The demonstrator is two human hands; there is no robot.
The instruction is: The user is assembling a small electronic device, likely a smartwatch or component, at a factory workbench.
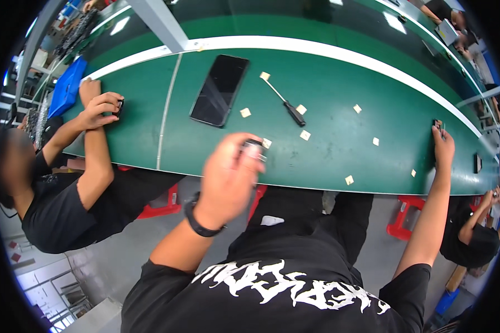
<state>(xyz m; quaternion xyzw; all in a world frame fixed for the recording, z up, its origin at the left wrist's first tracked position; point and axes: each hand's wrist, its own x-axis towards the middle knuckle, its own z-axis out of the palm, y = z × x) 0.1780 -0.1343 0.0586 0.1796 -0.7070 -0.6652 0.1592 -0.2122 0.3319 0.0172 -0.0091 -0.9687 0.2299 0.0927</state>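
My left hand (pixel 228 175), with a black band round its wrist, is closed on a small black piece with a shiny edge (pixel 252 143) above the near edge of the green table (pixel 328 155). Motion blurs that hand a little, and the fingers partly cover the piece. Far to the right, my right hand (pixel 444 147) is stretched over the tabletop, its fingers closed on a small dark part (pixel 438 124) too small to name. Between my hands lies a screwdriver (pixel 294 113) with a black handle. A dark-screened phone (pixel 219 89) rests beyond my left hand.
Several small cream squares (pixel 305 135) are scattered over the table. A black piece (pixel 478 163) sits near its right end. On the left, a co-worker's hand (pixel 101 112) holds something small and dark near a blue bin (pixel 68 87). A grey post (pixel 158 25) rises behind the white rail (pixel 294 44).
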